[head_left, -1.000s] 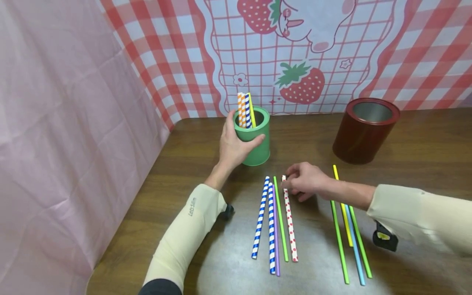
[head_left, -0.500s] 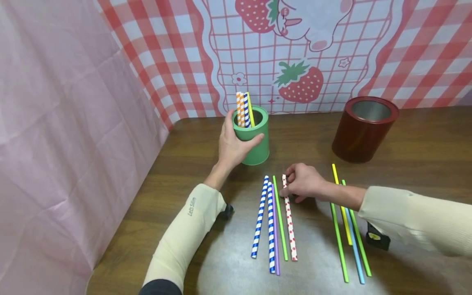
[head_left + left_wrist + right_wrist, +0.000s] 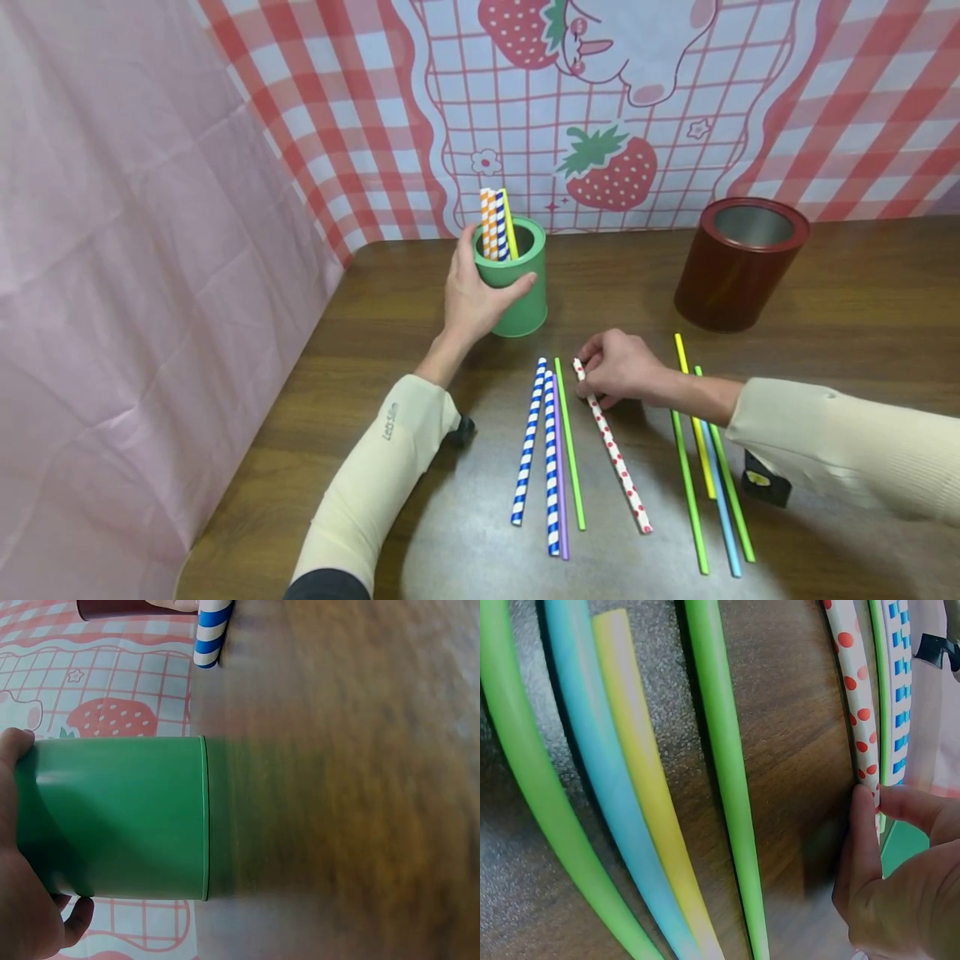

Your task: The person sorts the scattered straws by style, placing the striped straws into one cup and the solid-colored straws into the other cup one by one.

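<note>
My left hand grips the green can near its rim, thumb across the front. Two orange-striped straws, a blue-striped one and a yellow one lean inside it. In the left wrist view the fingers curl round the smooth green wall. With thumb and fingertips, my right hand pinches the upper end of a white straw with red dots, which slants toward the lower right. To its left lie two blue-and-white striped straws, a purple straw and a green straw.
A dark red can stands upright at the back right. Under and below my right forearm lie green straws, a yellow straw and a blue straw. A checked strawberry-print cloth hangs behind the wooden table.
My right thumb and fingers have closed on the dotted straw. Its lower end has swung to the right, away from the green straw. The left hand stays on the can.
</note>
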